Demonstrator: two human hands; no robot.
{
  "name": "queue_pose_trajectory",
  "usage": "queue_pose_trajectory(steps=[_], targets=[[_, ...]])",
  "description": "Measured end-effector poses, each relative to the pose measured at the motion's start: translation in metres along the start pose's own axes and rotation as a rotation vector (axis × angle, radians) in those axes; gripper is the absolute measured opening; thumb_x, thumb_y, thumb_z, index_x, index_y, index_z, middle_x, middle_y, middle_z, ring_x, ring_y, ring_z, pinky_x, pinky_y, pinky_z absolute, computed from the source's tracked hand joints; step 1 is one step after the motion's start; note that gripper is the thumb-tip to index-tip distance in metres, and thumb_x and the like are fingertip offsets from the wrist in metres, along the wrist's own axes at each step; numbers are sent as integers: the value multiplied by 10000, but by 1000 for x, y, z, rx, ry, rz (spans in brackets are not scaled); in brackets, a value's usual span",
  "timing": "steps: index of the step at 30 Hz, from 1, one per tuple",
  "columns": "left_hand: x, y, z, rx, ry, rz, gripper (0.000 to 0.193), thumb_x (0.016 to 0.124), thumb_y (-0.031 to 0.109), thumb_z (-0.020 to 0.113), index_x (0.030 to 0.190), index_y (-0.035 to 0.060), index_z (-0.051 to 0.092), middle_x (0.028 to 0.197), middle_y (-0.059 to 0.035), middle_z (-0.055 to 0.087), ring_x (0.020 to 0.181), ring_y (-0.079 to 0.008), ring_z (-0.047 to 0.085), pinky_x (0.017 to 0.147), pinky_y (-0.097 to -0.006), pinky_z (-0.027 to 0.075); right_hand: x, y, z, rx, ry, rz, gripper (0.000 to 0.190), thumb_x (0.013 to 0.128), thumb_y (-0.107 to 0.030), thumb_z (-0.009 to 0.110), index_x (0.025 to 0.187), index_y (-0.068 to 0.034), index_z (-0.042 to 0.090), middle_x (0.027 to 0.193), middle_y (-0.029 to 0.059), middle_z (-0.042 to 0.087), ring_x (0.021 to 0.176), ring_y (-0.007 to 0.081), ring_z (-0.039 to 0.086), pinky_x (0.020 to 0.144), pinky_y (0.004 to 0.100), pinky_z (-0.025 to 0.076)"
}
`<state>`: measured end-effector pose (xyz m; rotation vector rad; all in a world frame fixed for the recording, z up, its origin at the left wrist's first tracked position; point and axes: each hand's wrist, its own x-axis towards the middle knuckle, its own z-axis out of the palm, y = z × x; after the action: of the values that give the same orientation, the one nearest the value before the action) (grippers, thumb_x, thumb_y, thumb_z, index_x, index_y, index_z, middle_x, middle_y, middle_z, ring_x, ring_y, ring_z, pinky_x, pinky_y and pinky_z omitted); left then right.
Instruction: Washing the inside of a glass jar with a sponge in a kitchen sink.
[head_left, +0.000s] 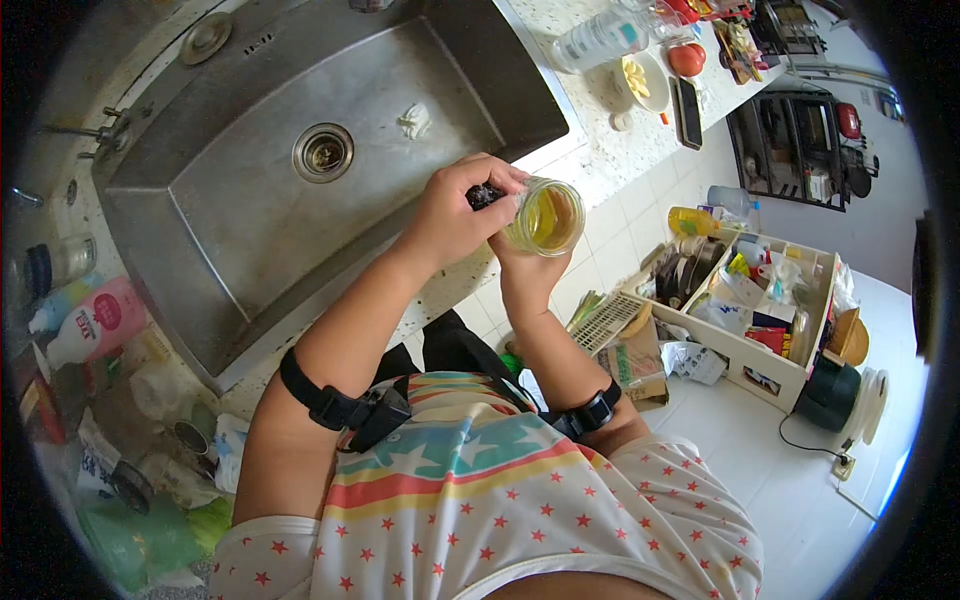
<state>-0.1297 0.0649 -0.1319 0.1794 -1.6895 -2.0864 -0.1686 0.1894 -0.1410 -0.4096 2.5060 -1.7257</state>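
Observation:
Over the sink's near right corner, a glass jar (553, 217) lies tilted, its round end facing up towards me and a yellow tint showing inside. My right hand (534, 271) grips it from beneath, most of its fingers hidden behind the glass. My left hand (469, 206) pinches a small dark, rough-textured thing (484, 196), possibly a scouring pad, against the jar's left side. Exactly what the dark thing is cannot be made out. Below the hands runs the front rim of the stainless steel sink (247, 217), with a crumpled white scrap (415, 121) near its drain (322, 152).
Right of the sink, the speckled counter holds a clear plastic bottle (600, 41), a bowl (654, 90) with pale yellow pieces, tomatoes (685, 59) and a phone (688, 114). A pink bottle (101, 319) stands at left among clutter. A filled storage crate (720, 322) sits on the floor.

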Motion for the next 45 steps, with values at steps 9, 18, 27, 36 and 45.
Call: queue_pose_trajectory(steps=[9,18,27,36,45], targets=[[13,6,3,12,-28,-48,73,752,39,600,818,9,608,920,-112,649,867,-168,598,801,-308,451,26,0,-34,44,-313,-72,806,506,-110,819,1192,-22,404,1115,84,515,1023,175,520,906,310,424],[27,7,-3,156,-172,-139,121,747,61,614,854,11,643,906,-97,656,857,-158,608,798,-287,455,26,0,-37,35,-415,-76,851,489,-108,823,1216,-32,387,1161,84,495,1059,182,506,941,325,401],[5,13,1,100,-14,-40,106,734,20,617,839,4,626,944,-108,642,897,-180,603,826,-306,450,33,-1,-36,170,-475,-73,874,470,-90,832,1219,-35,384,1178,88,490,1072,179,499,943,321,402],[22,4,-2,157,-148,-184,142,775,93,614,875,-1,650,898,-94,651,871,-160,599,802,-298,452,34,6,-38,142,-515,-31,883,465,-111,839,1214,-40,377,1153,85,496,1060,177,500,941,324,402],[27,9,-1,119,-56,-189,137,778,95,630,872,-1,661,930,-107,653,890,-158,597,802,-287,455,36,6,-39,170,-542,-48,895,463,-129,838,1225,-44,377,1166,88,487,1070,181,495,946,336,398]])
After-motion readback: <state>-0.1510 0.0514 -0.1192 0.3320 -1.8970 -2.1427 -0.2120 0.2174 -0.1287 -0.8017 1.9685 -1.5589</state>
